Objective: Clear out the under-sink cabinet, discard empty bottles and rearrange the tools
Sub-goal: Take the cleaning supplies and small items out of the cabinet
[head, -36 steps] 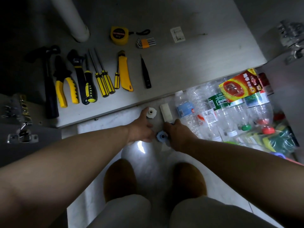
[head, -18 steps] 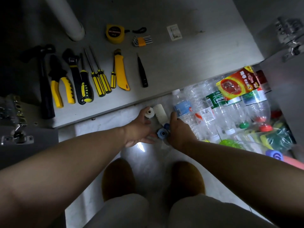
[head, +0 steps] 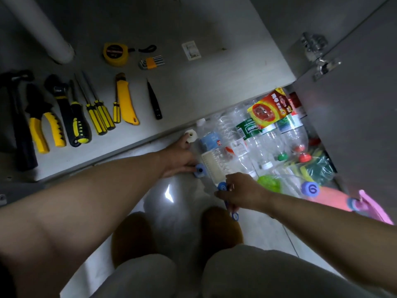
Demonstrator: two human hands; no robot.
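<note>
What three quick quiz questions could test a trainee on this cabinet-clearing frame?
1. True or false: the yellow tape measure lies on the cabinet floor.
2. Which hand rests by the white plastic fitting? A) left B) right
3. Fill in: the empty bottles lie on the ____ side of the cabinet opening.

Key:
1. True.
2. A: the left hand is beside it, while the right hand grips a brush with a blue handle.
3. Right.

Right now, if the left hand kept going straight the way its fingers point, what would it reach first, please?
Probably the small white fitting, already at the tips of the left hand, with the cabinet floor's front edge just beyond; depth is unclear.
</note>
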